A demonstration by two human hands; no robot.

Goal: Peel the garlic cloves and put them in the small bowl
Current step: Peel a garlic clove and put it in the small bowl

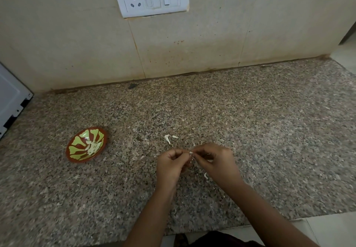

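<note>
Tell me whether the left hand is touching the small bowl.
Apart. The head view shows bare counter between the left hand and the small bowl; the hand pinches a garlic clove with the right hand.

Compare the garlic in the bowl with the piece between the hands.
The bowl cloves lie peeled, several together, in the small bowl; the held clove is single, skin hanging. The bowl cloves rest untouched; left hand and right hand pinch the held clove. Both are pale.
</note>
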